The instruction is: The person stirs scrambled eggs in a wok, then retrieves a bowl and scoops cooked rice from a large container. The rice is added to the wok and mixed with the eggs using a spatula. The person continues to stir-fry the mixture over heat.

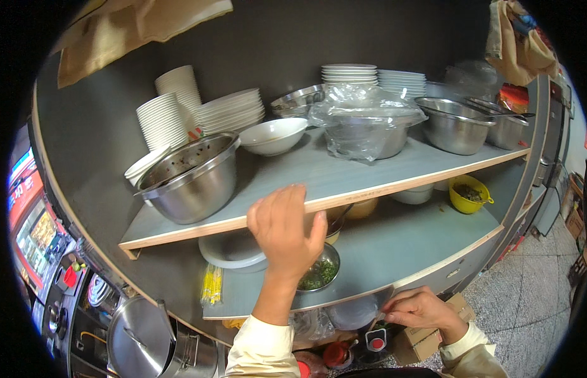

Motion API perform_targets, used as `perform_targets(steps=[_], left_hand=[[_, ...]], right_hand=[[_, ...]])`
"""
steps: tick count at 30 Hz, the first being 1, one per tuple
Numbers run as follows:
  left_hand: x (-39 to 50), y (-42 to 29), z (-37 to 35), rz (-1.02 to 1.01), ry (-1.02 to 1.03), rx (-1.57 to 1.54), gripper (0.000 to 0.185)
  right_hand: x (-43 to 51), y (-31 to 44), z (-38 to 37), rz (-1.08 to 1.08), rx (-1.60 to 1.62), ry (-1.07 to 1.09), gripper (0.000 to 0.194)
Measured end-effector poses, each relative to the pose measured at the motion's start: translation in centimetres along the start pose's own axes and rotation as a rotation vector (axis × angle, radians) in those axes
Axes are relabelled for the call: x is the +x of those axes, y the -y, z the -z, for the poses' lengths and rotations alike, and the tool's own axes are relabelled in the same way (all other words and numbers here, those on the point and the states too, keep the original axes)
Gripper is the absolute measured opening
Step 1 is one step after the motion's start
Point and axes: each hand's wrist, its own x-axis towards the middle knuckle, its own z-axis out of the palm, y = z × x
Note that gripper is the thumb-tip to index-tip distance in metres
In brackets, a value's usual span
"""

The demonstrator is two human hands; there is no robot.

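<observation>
My left hand [286,227] is at the wooden front edge of the upper shelf [350,194], fingers over the top and thumb lower down, gripping it. Left of it stands a steel mixing bowl [194,189] with dark residue inside. Below, partly behind my wrist, a steel bowl of chopped green herbs [324,271] sits on the lower shelf [397,250]. My right hand [419,307] is just below the lower shelf's edge, its fingers bent together. A thin brown stick [376,322] shows at its fingertips; whether the hand holds it is unclear.
The upper shelf carries stacked white bowls [161,123], plates [232,111], a plastic-covered steel pot [369,127] and steel basins [452,125]. Lower down are a yellow colander [468,193] and a white basin [232,250]. A lidded stockpot [140,338] and cardboard box [421,338] stand below.
</observation>
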Motion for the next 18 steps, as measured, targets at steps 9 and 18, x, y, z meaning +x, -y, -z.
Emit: perform_targets(steps=[9, 18], left_hand=[[0.1, -0.1, 0.1, -0.027, 0.007, 0.03, 0.041], [0.4, -0.1, 1.0, -0.023, 0.087, -0.037, 0.047]], right_hand=[[2.6, 4.7, 6.0, 0.145, -0.36, -0.318, 0.013], [16.4, 12.3, 18.9, 0.441, -1.199, -0.609, 0.05]])
